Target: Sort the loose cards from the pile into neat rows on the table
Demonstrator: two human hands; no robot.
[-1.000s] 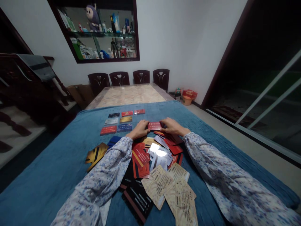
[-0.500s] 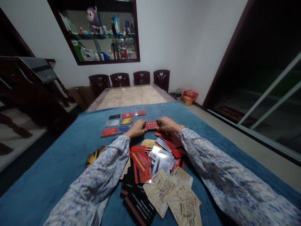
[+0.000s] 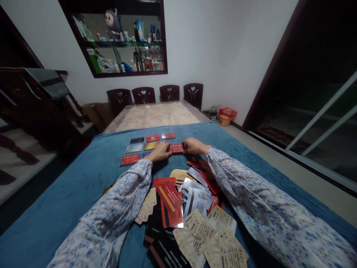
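Observation:
A stack of red cards (image 3: 176, 148) is pinched at its two short ends between my hands, just above the blue cloth. My left hand (image 3: 159, 152) has its fingers closed on the left end, and my right hand (image 3: 195, 146) grips the right end. Left of the stack lie neat small piles: a gold pile (image 3: 151, 146), a silver one (image 3: 134, 148), a dark one (image 3: 137, 140) and several red ones (image 3: 130, 160). A blue pile (image 3: 146, 153) is partly hidden by my left hand. Between my forearms spreads a loose heap of red (image 3: 170, 197), silver, black (image 3: 167, 247) and beige cards (image 3: 195, 236).
A blue cloth (image 3: 69, 186) covers the near part of the table, whose marble top (image 3: 156, 113) shows beyond. Chairs (image 3: 193, 95) stand at the far edge. A red and orange bucket (image 3: 225, 117) is on the floor at the right.
Both hands, with the red stack between them, have shifted slightly left, closer to the neat piles. My left forearm now covers most of the gold striped cards at the left.

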